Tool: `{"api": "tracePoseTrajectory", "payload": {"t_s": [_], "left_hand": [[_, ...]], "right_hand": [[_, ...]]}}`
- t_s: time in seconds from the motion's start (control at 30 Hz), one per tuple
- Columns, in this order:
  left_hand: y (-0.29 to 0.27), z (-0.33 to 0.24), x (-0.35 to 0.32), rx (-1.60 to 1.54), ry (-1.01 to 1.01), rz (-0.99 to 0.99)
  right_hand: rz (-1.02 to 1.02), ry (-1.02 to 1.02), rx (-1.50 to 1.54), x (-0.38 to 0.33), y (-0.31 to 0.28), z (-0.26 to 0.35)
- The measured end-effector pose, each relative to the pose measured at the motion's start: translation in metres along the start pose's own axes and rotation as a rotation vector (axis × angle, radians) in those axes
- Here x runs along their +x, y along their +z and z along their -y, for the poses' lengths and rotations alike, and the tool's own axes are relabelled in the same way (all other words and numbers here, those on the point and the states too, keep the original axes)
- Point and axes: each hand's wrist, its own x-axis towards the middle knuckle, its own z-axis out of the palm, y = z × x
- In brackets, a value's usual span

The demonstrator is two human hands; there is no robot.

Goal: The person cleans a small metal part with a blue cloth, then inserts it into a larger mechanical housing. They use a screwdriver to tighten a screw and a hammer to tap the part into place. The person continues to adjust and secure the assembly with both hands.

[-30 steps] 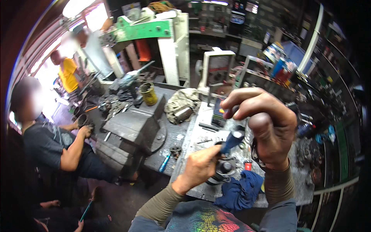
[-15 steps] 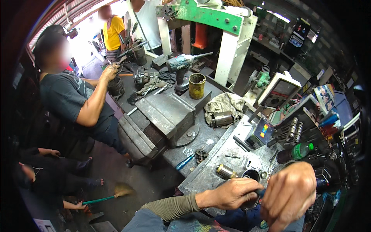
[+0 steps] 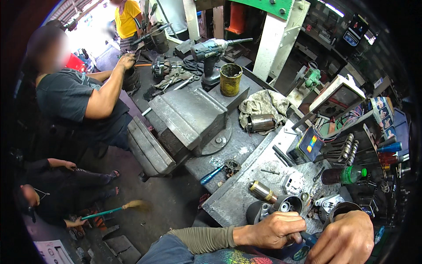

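Metal motor housing [image 3: 281, 207], at six o'clock: I see left hand [image 3: 272, 229] clamped on it, right hand [image 3: 347, 237] fisted around blue-handled tool [image 3: 309, 238].

Grey bench vise [image 3: 184, 121], rusty yellow can [image 3: 231, 79], blue-handled screwdriver [image 3: 211, 175], green-capped dark bottle [image 3: 343, 175]
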Motion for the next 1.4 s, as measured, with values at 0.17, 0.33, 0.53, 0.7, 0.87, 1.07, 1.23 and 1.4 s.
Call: {"api": "tracePoseTrajectory", "payload": {"t_s": [0.17,0.33,0.53,0.7,0.87,1.07,1.23,1.4], "left_hand": [[-0.005,0.006,0.002,-0.172,-0.019,0.038],[-0.001,0.007,0.001,-0.134,0.016,-0.034],[0.012,0.0,-0.005,0.049,0.025,-0.182],[0.012,-0.001,-0.005,0.074,0.0,-0.175],[0.013,-0.004,-0.003,0.089,-0.009,-0.211],[0.011,-0.003,-0.004,0.117,0.036,-0.198],[0.006,0.001,0.004,0.087,0.077,-0.21],[0.0,-0.005,0.001,0.269,0.196,-0.197]], "right_hand": [[-0.194,-0.076,-0.077,0.002,0.009,-0.011],[-0.38,-0.126,-0.11,-0.02,0.03,-0.02],[-0.566,-0.237,-0.225,-0.022,0.034,-0.035],[-0.583,-0.228,-0.246,-0.031,0.04,-0.034],[-0.668,-0.143,-0.377,-0.042,0.052,-0.024],[-0.673,-0.23,-0.407,-0.008,0.031,-0.038],[-0.193,-0.233,0.235,-0.025,0.009,-0.017],[-0.635,-0.073,-0.447,-0.043,0.04,0.0]]}}
